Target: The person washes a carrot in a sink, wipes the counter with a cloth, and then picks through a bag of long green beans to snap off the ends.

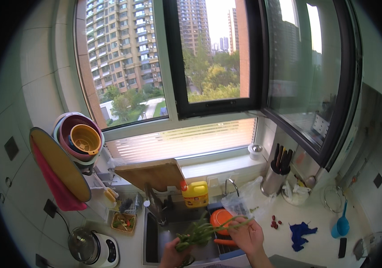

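Observation:
A bunch of long green stalk vegetables [199,232] is held over the kitchen sink. My left hand [174,251] is closed around the bunch's lower left end. My right hand [247,234] pinches the thin ends of one or a few stalks that stretch to the right. Beneath them lies the dark metal sink [146,231], with its faucet [157,214] at the left. An orange colander or bowl [220,219] stands in the sink's right part, partly hidden by the stalks and my right hand.
A wooden cutting board [150,172] and a yellow jug [196,194] stand behind the sink. On the right counter are a plastic bag [244,201], red dates [274,222], a blue cloth [300,234], a blue ladle [341,227] and a knife holder [274,179]. An electric kettle [87,246] sits left.

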`<move>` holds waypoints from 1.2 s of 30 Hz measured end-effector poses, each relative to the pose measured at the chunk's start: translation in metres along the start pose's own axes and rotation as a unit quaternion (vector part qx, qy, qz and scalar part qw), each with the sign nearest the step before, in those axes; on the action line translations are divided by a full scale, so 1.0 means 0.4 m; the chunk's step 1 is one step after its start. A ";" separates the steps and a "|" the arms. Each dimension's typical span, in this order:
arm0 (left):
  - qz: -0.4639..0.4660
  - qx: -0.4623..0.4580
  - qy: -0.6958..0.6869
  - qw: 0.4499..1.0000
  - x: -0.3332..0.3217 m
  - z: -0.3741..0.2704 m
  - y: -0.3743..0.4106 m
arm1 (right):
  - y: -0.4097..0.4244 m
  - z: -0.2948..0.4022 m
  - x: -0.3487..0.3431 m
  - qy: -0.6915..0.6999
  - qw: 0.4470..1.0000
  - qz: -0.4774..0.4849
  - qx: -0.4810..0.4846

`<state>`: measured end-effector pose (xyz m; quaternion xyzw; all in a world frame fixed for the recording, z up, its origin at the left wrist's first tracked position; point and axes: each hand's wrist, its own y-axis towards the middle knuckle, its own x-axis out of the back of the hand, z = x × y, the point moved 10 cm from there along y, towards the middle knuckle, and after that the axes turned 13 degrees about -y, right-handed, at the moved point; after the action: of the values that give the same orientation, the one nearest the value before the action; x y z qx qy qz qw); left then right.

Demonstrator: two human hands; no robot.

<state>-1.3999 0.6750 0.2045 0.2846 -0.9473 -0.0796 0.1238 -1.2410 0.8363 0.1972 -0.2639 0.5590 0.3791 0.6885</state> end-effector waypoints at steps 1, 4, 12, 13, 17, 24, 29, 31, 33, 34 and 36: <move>-0.015 0.007 -0.018 1.000 0.004 0.024 0.001 | 0.001 0.006 -0.007 -0.038 0.999 -0.008 0.013; -0.078 0.029 -0.018 0.996 0.085 0.052 -0.008 | -0.040 0.172 -0.002 -0.132 0.972 0.000 0.196; -0.116 0.121 -0.048 0.985 0.156 0.042 -0.005 | -0.122 0.434 0.037 -0.590 0.588 -0.233 0.501; -0.115 0.115 -0.051 0.985 0.150 0.033 0.001 | -0.107 0.442 0.078 -0.634 0.531 -0.287 0.483; -0.103 0.105 -0.075 0.986 0.130 -0.007 0.032 | 0.006 0.472 0.266 -0.734 0.475 -0.332 0.355; -0.073 0.092 -0.192 0.974 0.088 -0.059 0.076 | 0.104 0.409 0.455 -0.772 0.517 -0.317 0.188; -0.026 0.116 -0.336 0.934 0.066 -0.031 0.091 | 0.167 0.147 0.343 -0.700 0.702 -0.108 0.076; -0.010 0.120 -0.384 0.915 0.050 -0.046 0.093 | 0.160 -0.011 0.237 -0.620 0.784 -0.025 -0.024; -0.003 0.131 -0.438 0.889 0.024 -0.053 0.103 | 0.152 -0.143 0.206 -0.460 0.877 0.020 -0.138; 0.002 0.134 -0.441 0.887 0.016 -0.059 0.109 | 0.143 -0.196 0.195 -0.374 0.906 0.040 -0.194; 0.009 0.139 -0.448 0.883 0.009 -0.065 0.114 | 0.125 -0.238 0.176 -0.318 0.917 0.071 -0.231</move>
<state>-1.4194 0.7084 0.2400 0.2248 -0.9056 -0.0652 -0.3536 -1.3299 0.8061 0.1095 -0.2404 0.2251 0.6097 0.7210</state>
